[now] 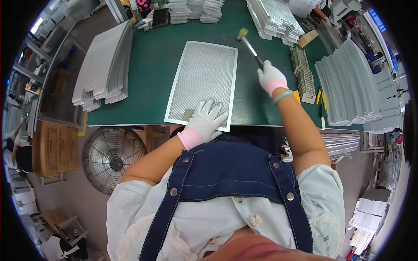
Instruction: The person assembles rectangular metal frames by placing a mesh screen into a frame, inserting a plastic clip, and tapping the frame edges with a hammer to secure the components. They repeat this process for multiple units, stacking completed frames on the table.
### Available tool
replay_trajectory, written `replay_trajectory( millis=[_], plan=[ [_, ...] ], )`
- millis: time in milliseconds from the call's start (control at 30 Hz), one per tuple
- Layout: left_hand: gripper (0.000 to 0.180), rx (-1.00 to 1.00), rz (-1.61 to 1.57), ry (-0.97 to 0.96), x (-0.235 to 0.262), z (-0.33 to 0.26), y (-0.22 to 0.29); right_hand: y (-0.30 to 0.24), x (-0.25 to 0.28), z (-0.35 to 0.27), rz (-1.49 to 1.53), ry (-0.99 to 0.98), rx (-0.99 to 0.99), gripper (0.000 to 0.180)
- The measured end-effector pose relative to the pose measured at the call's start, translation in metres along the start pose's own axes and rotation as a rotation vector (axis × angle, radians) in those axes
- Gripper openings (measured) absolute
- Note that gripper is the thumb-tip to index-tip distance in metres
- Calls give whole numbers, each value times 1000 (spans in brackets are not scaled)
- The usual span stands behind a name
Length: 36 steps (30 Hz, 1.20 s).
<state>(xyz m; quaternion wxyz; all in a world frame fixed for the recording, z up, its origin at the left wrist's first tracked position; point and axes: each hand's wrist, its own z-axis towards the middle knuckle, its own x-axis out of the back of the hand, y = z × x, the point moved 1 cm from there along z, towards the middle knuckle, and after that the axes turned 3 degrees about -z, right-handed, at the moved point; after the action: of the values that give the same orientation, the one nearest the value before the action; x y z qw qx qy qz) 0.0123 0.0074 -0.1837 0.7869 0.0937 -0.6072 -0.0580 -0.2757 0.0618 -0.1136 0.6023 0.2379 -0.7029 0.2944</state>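
Note:
A flat metal mesh filter panel [204,71] in a thin silver frame lies on the green table, its near edge by my body. Spread over its near right corner is my left hand [204,118], in a white glove with a pink cuff, fingers apart and pressing flat. A small greyish square patch [188,114] shows on the mesh beside the fingers. My right hand [271,77], gloved the same way, is wrapped round the dark handle of a hammer [250,45]. The hammer's yellow-tipped head is raised to the right of the panel, apart from it.
Stacked panels stand at the left [106,65] and framed ones at the right [348,85]. Mesh stacks [274,19] line the far side. A row of beige clips [302,74], yellow-handled pliers [321,98] and a wooden block [308,38] lie at right. A floor fan [114,158] stands below left.

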Motion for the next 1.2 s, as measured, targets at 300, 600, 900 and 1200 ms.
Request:
replay_trajectory(
  millis=[300,600,900,1200],
  plan=[
    [62,155,13,14,19,-36,-17,34,-36,6,389,234,329,57],
    [81,276,-644,596,43,10,18,-6,-77,-124,1111,-273,815,84],
    [64,65,-783,328,27,12,15,80,23,-119,1288,425,167,36],
    [52,253,-332,319,-5,6,-29,368,129,-295,1807,1041,-200,33]
  ],
)
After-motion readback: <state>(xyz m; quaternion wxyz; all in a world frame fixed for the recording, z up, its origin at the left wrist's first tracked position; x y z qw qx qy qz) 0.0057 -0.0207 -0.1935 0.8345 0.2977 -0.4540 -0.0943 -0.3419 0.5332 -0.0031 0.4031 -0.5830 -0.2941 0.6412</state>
